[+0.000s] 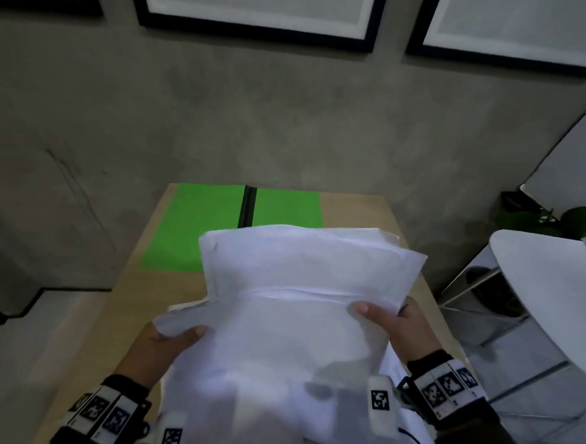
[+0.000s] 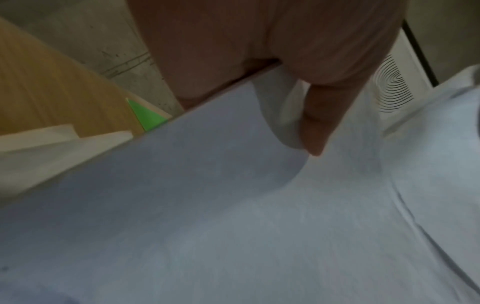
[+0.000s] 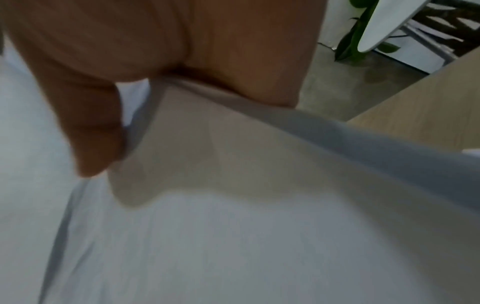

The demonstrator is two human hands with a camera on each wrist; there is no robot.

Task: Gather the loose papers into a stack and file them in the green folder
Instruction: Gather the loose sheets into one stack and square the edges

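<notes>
A grey concrete wall hung with black-framed pictures (image 1: 257, 12) backs a light wooden worktop (image 1: 127, 298), and the green folder (image 1: 190, 227) lies open flat at its far end, its dark spine upward, probably so that the sheets can be laid straight in. Nearer the person, the stack of white papers (image 1: 295, 289) is held up off the worktop between both hands. The left hand (image 1: 158, 347) pinches the stack's left edge, thumb on top and fingers beneath; the right hand (image 1: 394, 327) does the same at the right edge. With a grip on each side the sheets sag less and stay together. Their edges are still fanned and uneven at the far corner, so squaring seems unfinished. One or two sheets (image 2: 39, 139) lie loose on the worktop under the stack.
</notes>
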